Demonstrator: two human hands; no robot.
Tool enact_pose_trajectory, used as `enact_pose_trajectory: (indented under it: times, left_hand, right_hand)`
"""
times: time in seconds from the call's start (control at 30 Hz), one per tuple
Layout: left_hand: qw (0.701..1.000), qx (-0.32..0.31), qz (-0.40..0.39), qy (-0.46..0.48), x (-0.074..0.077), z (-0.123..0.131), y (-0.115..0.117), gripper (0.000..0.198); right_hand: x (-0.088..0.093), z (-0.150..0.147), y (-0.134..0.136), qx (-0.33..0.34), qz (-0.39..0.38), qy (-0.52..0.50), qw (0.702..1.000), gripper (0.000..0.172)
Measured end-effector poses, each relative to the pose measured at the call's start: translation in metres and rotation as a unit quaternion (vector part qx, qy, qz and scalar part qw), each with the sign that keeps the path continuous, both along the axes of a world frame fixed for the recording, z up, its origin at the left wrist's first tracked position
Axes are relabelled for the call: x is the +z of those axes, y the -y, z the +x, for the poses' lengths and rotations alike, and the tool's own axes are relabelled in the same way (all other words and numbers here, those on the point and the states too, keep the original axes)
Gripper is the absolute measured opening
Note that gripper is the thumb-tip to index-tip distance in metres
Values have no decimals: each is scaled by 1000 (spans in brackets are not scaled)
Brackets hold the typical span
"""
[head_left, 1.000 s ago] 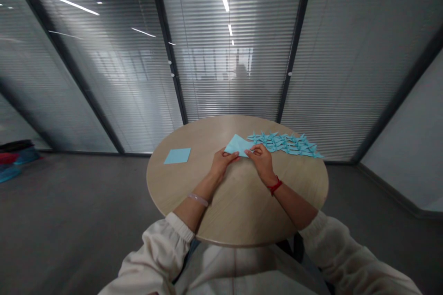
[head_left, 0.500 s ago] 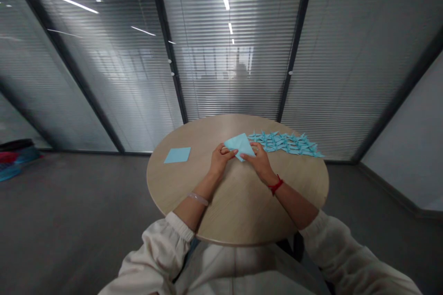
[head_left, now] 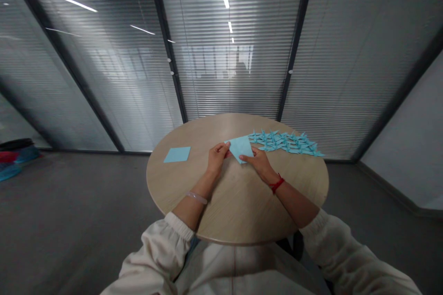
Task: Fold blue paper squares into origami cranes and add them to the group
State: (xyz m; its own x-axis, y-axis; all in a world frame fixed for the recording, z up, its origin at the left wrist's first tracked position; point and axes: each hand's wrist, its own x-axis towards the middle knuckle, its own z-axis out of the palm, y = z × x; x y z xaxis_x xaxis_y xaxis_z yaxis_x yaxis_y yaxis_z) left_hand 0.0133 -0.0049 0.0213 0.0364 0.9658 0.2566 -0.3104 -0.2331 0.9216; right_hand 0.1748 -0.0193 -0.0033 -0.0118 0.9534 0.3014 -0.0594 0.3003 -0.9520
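Note:
A light blue piece of paper (head_left: 242,148), with folded edges, is held up between both hands over the middle of the round table. My left hand (head_left: 218,156) pinches its left corner between thumb and fingers. On the paper's right side, my right hand (head_left: 259,162) grips it with the thumb in front and the fingers partly hidden behind. Several folded blue paper figures (head_left: 285,143) with pointed tips lie close together at the back right. A flat blue sheet (head_left: 177,154) rests on the left part of the table.
The round wooden table (head_left: 242,212) has its near edge by my lap. Behind it stands a glass partition with blinds (head_left: 235,97). At the far left on the floor is a dark-rimmed container (head_left: 17,144) with red and blue parts.
The paper has turned between my hands, and its top corner has shifted right. My left hand has moved slightly left, its grip now at the paper's upper left corner.

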Motion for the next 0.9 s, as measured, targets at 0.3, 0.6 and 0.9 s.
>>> enact_pose_trajectory:
  times: [0.3,0.6,0.9]
  left_hand:
    - [999,-46,-5,10,-2,-1,-3,44]
    - [998,-54,8,-14,-3,2,1,52]
    - [997,-47,25,-47,-1,1,2,45]
  right_hand:
    - [-3,1,-1,20,-8,-19,1000,47]
    - [-3,0,-2,13,27,-23,999,49]
    - [-4,2,-3,36,-2,-13,999,47]
